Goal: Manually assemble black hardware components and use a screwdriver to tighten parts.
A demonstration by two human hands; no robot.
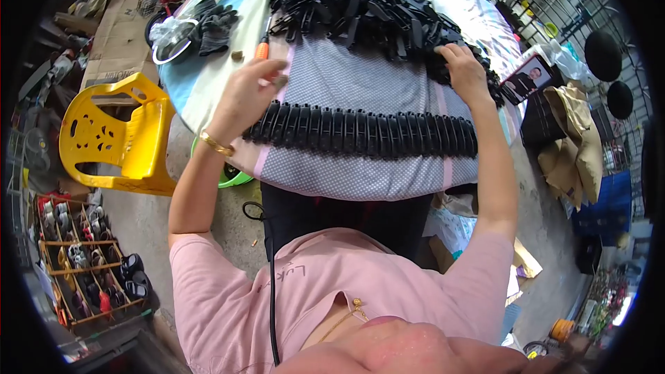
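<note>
Left fingers [270, 65] curl beside an orange-handled screwdriver [262, 50], right fingers [451, 50] over heaped black pieces [367, 10]; whether either grasps anything, I cannot tell.

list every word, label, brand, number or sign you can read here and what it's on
Pink shirt: short dark lettering on the chest; legible, but I don't copy wording.
Brown cardboard: dark print, too blurred to read surely.
Phone: any screen text is too small.
Row of black parts: no lettering I can make out.
</note>
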